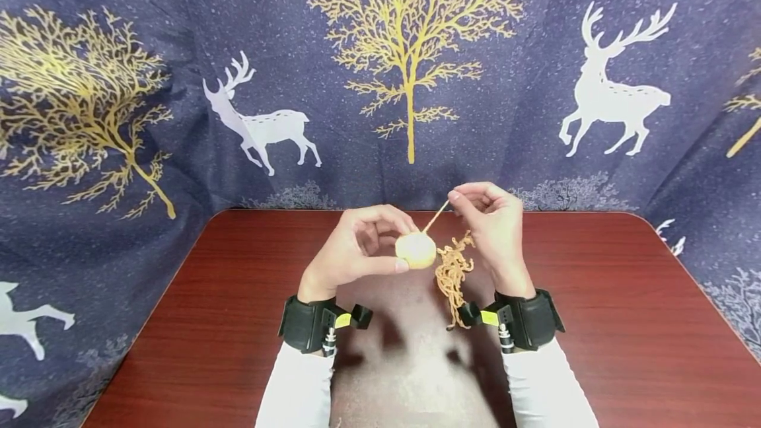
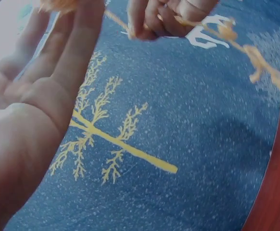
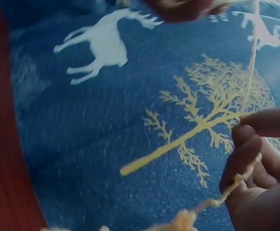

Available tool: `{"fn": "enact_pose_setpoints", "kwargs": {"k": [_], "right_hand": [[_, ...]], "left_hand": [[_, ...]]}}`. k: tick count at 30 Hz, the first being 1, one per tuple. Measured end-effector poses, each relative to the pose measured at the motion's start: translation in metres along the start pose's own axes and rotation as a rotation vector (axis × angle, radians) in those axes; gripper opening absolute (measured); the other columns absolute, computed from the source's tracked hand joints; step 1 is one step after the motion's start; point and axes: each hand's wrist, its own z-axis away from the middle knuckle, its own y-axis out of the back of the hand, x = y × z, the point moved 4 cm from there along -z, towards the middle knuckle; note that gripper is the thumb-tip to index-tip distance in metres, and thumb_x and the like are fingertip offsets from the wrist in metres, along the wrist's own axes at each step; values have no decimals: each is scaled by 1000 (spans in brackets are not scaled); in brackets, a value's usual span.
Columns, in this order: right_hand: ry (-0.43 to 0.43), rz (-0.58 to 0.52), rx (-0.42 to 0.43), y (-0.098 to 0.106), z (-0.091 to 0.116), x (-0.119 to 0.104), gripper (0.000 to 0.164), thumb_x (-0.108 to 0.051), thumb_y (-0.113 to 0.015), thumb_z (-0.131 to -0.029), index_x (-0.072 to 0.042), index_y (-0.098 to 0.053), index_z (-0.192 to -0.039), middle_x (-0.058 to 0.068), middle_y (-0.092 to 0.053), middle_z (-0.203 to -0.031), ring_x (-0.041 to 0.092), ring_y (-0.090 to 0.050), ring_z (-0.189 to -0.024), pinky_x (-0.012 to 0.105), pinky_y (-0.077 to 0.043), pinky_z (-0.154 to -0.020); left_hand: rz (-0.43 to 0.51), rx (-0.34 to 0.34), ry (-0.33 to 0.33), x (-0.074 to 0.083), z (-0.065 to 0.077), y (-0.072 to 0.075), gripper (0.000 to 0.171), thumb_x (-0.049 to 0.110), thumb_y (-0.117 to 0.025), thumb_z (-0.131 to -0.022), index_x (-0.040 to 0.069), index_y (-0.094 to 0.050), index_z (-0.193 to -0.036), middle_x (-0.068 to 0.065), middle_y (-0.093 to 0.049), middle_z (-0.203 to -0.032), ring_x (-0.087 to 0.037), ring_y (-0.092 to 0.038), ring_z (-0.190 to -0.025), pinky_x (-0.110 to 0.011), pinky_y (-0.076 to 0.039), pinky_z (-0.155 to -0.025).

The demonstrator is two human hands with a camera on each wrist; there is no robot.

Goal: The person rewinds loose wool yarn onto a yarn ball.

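From where I stand, the person's left hand [image 1: 337,255] has its thumb and fingers clamped on a pale yellow ball of yarn [image 1: 416,251], held up above the dark red bench [image 1: 238,309]. A taut strand [image 1: 436,216] slants up from the ball to the right hand [image 1: 498,233], whose thumb and forefinger pinch it tight. Just beside that hand, a kinked orange-yellow tangle [image 1: 453,276] trails downward; whether its lower end touches the bench I cannot tell. Both wrists wear black straps [image 1: 303,325] over white sleeves [image 1: 300,388], and a blue cloth [image 1: 464,150] printed with deer and golden trees hangs behind.
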Motion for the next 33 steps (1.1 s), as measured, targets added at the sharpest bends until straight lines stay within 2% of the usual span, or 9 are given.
{"fn": "enact_pose_setpoints", "kwargs": {"k": [4, 7, 11, 14, 17, 21, 26, 29, 33], "right_hand": [[160, 293, -138, -8, 4, -2, 6, -5, -78, -89, -1, -76, -94, 5, -70, -74, 12, -59, -60, 18, -47, -53], [215, 392, -278, -16, 9, -2, 3, -6, -77, -90, -8, -76, -92, 1, -69, -75, 12, -58, -61, 19, -49, -54], [238, 446, -461, -25, 16, -6, 11, -3, -76, -89, -14, -74, -90, -6, -67, -77, 11, -59, -64, 22, -51, -55], [213, 434, -566, -29, 21, -10, 14, -1, -75, -89, -15, -73, -89, -8, -68, -78, 11, -61, -66, 24, -52, -57], [169, 401, -626, -32, 24, -14, 11, -2, -75, -89, -13, -73, -89, -6, -69, -80, 12, -64, -70, 25, -55, -61], [130, 335, -625, -31, 28, -24, 9, -1, -76, -89, -10, -73, -91, -3, -70, -82, 15, -66, -73, 27, -58, -63], [127, 222, -553, -25, 28, -32, 11, 2, -75, -88, -8, -73, -93, 3, -70, -82, 15, -63, -67, 25, -55, -55], [150, 145, -492, -20, 26, -33, 11, 7, -74, -87, -3, -73, -93, 6, -69, -79, 13, -59, -61, 23, -50, -50], [129, -7, -400, -16, 23, -31, 10, 12, -71, -85, 4, -72, -91, 7, -69, -76, 11, -58, -60, 21, -48, -50]], "left_hand": [[69, 189, -77, 3, -1, 8, 35, -8, -78, -76, 6, -69, -107, -10, -67, -112, -21, -67, -102, -31, -58, -87], [151, 355, -96, 3, -2, 13, 39, -15, -68, -76, 8, -70, -107, -7, -68, -112, -20, -67, -101, -28, -59, -86], [226, 561, -97, -1, -2, 18, 40, -21, -59, -78, 7, -70, -104, -9, -67, -110, -21, -69, -99, -30, -61, -84], [126, 687, -90, -4, -3, 22, 37, -22, -64, -78, 7, -70, -101, -9, -67, -107, -19, -70, -97, -30, -61, -83], [-58, 741, -81, -7, -3, 23, 31, -19, -72, -76, 0, -68, -101, -10, -67, -105, -19, -71, -94, -31, -62, -81], [-312, 683, -79, -9, -3, 23, 32, -14, -79, -77, -11, -64, -105, -17, -67, -105, -23, -70, -94, -38, -62, -83], [-560, 524, -39, -13, 0, 21, 32, -9, -83, -77, -6, -67, -104, -18, -68, -104, -27, -69, -94, -38, -62, -82], [-627, 403, 14, -15, 2, 18, 33, -8, -84, -75, -2, -68, -103, -14, -69, -102, -26, -69, -91, -34, -62, -83], [-598, 217, 86, -17, 4, 11, 32, -7, -85, -75, 0, -67, -101, -10, -68, -100, -22, -68, -92, -32, -60, -87]]}}
